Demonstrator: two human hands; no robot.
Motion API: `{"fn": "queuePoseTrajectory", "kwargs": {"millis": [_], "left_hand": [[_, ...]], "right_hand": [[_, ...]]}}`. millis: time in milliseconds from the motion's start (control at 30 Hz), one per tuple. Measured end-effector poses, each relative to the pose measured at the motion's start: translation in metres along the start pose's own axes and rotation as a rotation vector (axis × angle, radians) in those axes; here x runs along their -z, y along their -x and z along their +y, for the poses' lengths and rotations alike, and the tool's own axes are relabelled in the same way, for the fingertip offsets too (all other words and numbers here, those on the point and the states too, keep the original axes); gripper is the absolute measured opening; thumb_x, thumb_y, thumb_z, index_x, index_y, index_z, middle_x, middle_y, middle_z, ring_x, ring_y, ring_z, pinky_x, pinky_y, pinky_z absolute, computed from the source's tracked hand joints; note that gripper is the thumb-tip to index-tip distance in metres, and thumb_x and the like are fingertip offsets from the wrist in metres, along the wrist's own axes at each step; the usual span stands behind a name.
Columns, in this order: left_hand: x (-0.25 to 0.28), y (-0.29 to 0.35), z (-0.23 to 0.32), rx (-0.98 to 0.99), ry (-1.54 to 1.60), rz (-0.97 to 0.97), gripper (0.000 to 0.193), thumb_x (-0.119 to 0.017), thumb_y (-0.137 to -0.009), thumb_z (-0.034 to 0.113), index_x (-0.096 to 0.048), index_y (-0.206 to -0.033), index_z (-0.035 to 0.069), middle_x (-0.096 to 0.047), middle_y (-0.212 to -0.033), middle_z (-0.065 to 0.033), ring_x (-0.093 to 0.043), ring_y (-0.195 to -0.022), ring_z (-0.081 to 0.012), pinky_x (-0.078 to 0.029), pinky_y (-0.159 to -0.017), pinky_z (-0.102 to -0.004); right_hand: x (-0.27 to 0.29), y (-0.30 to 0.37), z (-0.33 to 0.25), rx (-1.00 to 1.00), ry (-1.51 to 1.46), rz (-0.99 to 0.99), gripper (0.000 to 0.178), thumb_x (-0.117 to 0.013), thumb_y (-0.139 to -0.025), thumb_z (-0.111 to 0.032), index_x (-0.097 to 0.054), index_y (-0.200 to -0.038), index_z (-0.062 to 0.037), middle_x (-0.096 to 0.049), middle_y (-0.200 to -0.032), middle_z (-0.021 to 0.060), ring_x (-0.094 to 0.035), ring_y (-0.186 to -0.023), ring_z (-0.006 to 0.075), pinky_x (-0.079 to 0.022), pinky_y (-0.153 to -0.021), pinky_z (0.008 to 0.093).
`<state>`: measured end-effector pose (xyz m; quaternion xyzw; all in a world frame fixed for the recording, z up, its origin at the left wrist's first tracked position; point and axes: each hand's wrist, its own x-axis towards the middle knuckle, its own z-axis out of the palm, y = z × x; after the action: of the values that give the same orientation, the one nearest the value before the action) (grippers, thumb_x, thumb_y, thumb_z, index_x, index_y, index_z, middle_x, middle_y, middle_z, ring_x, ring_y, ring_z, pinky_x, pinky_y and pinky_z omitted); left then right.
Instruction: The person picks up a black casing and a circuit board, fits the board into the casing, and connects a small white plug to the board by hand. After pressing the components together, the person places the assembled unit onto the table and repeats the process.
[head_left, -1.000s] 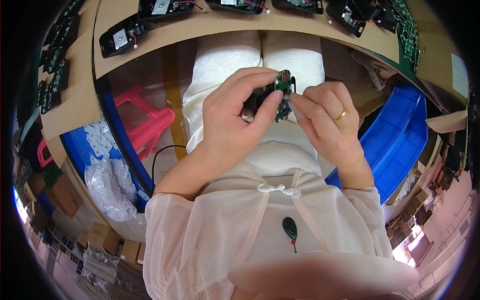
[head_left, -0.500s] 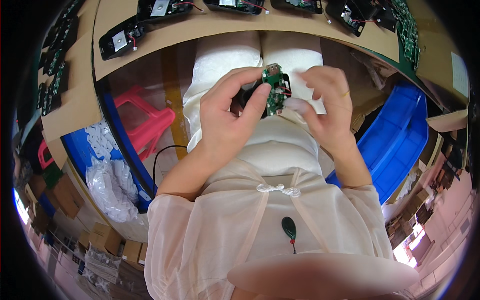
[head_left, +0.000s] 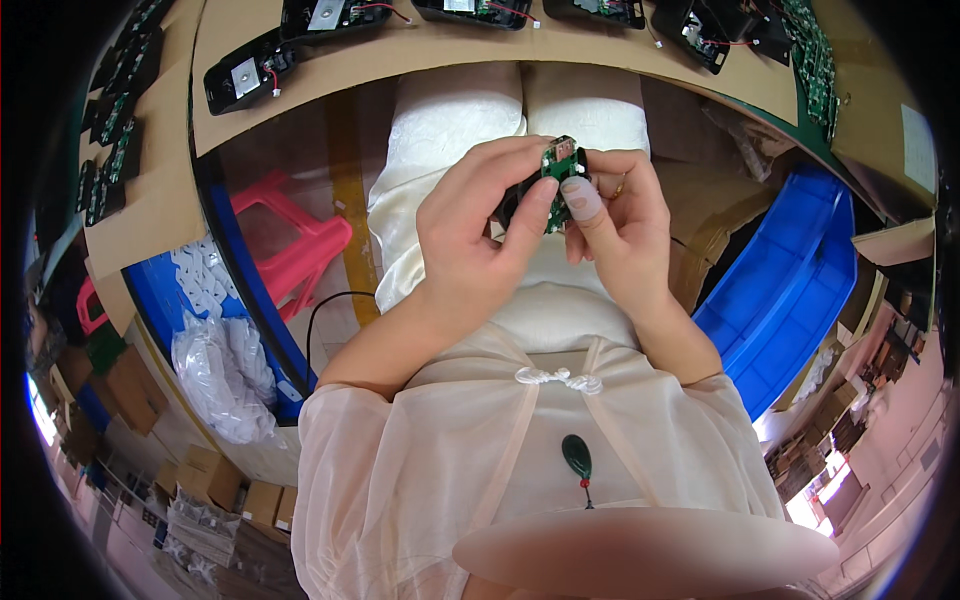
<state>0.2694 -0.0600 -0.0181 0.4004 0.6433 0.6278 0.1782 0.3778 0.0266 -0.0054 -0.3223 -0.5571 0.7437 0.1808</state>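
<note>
My left hand (head_left: 465,225) covers most of the black casing (head_left: 508,206) behind the green board (head_left: 561,160), and my right hand's (head_left: 630,225) thumb hides part of the board's face. Where my right index finger ends, I can't see. The board's components are too small to tell. Beyond my hands, several black housings (head_left: 490,17) are cut off by the top edge.
</note>
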Motion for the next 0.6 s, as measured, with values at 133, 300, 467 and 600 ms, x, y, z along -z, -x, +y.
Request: {"fn": "queuePoseTrajectory", "kwargs": {"millis": [133, 300, 467, 600], "left_hand": [[0.002, -0.001, -0.002, -0.048, -0.080, 0.003, 0.020, -0.060, -0.077, 0.001, -0.059, -0.097, 0.000, -0.059, -0.095, -0.0107, -0.057, -0.073, -0.0152, -0.045, -0.060, -0.0223], [0.013, 0.003, 0.000, 0.149, -0.003, -0.032, 0.024, -0.058, -0.080, 0.006, -0.056, -0.103, -0.001, -0.059, -0.096, -0.0105, -0.057, -0.080, -0.0160, -0.045, -0.068, -0.0240], [0.026, 0.002, -0.011, 0.330, 0.067, -0.217, 0.031, -0.058, -0.082, 0.008, -0.052, -0.112, 0.000, -0.058, -0.100, -0.0084, -0.055, -0.087, -0.0128, -0.042, -0.076, -0.0221], [0.023, 0.001, -0.010, 0.720, 0.502, -0.186, 0.033, -0.062, -0.079, 0.008, -0.050, -0.110, 0.001, -0.057, -0.095, -0.0025, -0.052, -0.085, -0.0094, -0.042, -0.077, -0.0226]], "right_hand": [[-0.002, -0.006, 0.007, -0.001, -0.005, -0.005, 0.023, -0.054, -0.086, -0.010, -0.041, -0.104, -0.0017, -0.052, -0.072, 0.0044, -0.046, -0.049, 0.0059, -0.035, -0.041, 0.0170], [0.005, -0.003, -0.002, -0.047, -0.089, -0.049, 0.024, -0.053, -0.085, -0.005, -0.039, -0.105, -0.0017, -0.052, -0.073, 0.0056, -0.047, -0.051, 0.0070, -0.038, -0.044, 0.0178], [0.016, 0.003, 0.005, 0.178, -0.081, -0.015, 0.029, -0.052, -0.084, 0.000, -0.036, -0.108, -0.0020, -0.052, -0.079, 0.0075, -0.050, -0.061, 0.0102, -0.042, -0.052, 0.0199], [0.017, 0.013, 0.018, 0.346, 0.163, -0.207, 0.022, -0.053, -0.081, 0.001, -0.049, -0.102, -0.0026, -0.054, -0.078, 0.0082, -0.052, -0.058, 0.0130, -0.044, -0.051, 0.0265]]}}
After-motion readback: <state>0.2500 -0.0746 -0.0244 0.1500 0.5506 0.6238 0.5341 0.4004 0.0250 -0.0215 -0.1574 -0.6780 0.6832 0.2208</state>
